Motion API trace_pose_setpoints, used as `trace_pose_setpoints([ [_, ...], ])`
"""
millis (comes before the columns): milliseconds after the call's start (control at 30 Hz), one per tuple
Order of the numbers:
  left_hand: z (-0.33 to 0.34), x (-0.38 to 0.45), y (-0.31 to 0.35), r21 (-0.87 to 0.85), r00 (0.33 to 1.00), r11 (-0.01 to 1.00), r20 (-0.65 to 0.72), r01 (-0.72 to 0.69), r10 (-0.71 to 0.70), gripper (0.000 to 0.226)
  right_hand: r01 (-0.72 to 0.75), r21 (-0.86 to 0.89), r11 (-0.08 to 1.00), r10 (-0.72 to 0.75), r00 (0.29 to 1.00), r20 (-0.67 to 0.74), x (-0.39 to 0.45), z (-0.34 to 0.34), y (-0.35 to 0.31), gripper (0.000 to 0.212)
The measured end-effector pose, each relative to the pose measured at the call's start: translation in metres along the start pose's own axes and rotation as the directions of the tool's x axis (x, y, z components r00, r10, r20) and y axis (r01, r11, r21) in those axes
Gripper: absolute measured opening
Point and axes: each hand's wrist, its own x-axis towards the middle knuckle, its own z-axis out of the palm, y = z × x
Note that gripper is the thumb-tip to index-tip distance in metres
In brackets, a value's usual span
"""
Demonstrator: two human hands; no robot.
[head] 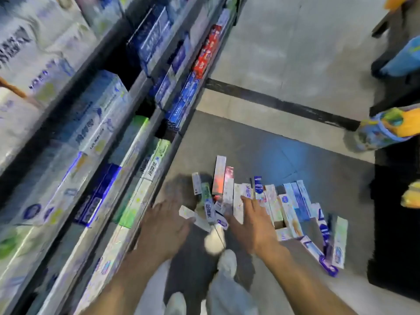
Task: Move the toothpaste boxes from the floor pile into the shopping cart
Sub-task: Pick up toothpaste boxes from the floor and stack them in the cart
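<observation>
A pile of toothpaste boxes (pixel 268 201) lies scattered on the grey floor, mostly white, blue and pink. My left hand (pixel 164 226) reaches down at the pile's left edge with fingers spread, its fingertips touching a small white box (pixel 187 212). My right hand (pixel 254 223) stretches over the middle of the pile, fingers straight, resting on or just above the boxes. Neither hand holds a box. No shopping cart shows in this view.
Shelves (pixel 141 123) stocked with toothpaste boxes run along the left. My legs and white shoes (pixel 227 262) are below the hands. A dark display base (pixel 395 223) with colourful goods stands at the right. A black floor stripe (pixel 272 101) crosses behind.
</observation>
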Motion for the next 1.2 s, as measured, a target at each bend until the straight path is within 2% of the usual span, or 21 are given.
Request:
trace_pose_setpoints([
  [67, 0.047, 0.036, -0.010, -0.063, 0.999, 0.997, 0.007, 0.047, -0.047, 0.076, 0.003, 0.070, 0.998, -0.006, 0.999, 0.039, 0.041, 0.033, 0.008, 0.077],
  [167, 0.109, 0.080, -0.023, -0.140, 0.995, 0.985, 0.011, 0.103, -0.103, 0.077, 0.009, 0.089, 0.996, -0.016, 0.997, 0.078, 0.094, 0.082, 0.025, 0.077],
  [267, 0.167, 0.121, -0.052, -0.075, 0.984, 0.986, 0.104, 0.151, -0.143, 0.089, 0.098, -0.036, 0.995, -0.092, 0.984, 0.150, 0.138, 0.128, 0.036, 0.079],
  [367, 0.221, 0.161, -0.075, -0.033, 0.970, 0.984, 0.180, 0.173, -0.165, 0.073, 0.182, -0.145, 0.973, -0.147, 0.963, 0.227, 0.176, 0.169, 0.050, 0.080],
  [433, 0.252, 0.184, -0.083, -0.070, 0.964, 0.980, 0.204, 0.188, -0.171, 0.065, 0.147, -0.114, 0.983, -0.119, 0.967, 0.226, 0.203, 0.200, 0.056, 0.082],
  [567, 0.314, 0.232, -0.092, -0.229, 0.954, 0.939, 0.216, 0.258, -0.209, 0.069, 0.031, 0.054, 0.998, -0.041, 0.982, 0.183, 0.250, 0.270, 0.058, 0.082],
  [667, 0.353, 0.264, -0.092, -0.462, 0.932, 0.811, 0.218, 0.359, -0.289, 0.064, -0.054, 0.213, 0.976, 0.022, 0.989, 0.148, 0.275, 0.310, 0.053, 0.073],
  [767, 0.379, 0.289, -0.093, -0.671, 0.876, 0.571, 0.290, 0.474, -0.386, 0.045, -0.108, 0.266, 0.958, 0.074, 0.988, 0.135, 0.288, 0.336, 0.049, 0.068],
  [833, 0.392, 0.299, -0.096, -0.757, 0.851, 0.422, 0.336, 0.498, -0.403, 0.053, -0.142, 0.269, 0.953, 0.112, 0.986, 0.123, 0.291, 0.350, 0.049, 0.068],
  [900, 0.407, 0.306, -0.096, -0.784, 0.848, 0.367, 0.359, 0.500, -0.390, 0.062, -0.179, 0.292, 0.940, 0.149, 0.981, 0.120, 0.293, 0.361, 0.052, 0.065],
  [967, 0.415, 0.308, -0.093, -0.788, 0.866, 0.392, 0.341, 0.475, -0.365, 0.055, -0.203, 0.352, 0.914, 0.170, 0.978, 0.123, 0.294, 0.366, 0.056, 0.064],
  [1033, 0.415, 0.309, -0.092, -0.800, 0.860, 0.364, 0.338, 0.476, -0.383, 0.055, -0.235, 0.456, 0.859, 0.181, 0.970, 0.161, 0.296, 0.364, 0.056, 0.063],
  [1100, 0.412, 0.308, -0.093, -0.827, 0.844, 0.279, 0.366, 0.488, -0.392, 0.049, -0.264, 0.551, 0.792, 0.190, 0.963, 0.189, 0.295, 0.360, 0.056, 0.050],
  [1200, 0.394, 0.299, -0.092, -0.874, 0.815, 0.068, 0.417, 0.481, -0.402, 0.031, -0.250, 0.652, 0.716, 0.192, 0.968, 0.160, 0.287, 0.349, 0.055, 0.027],
])
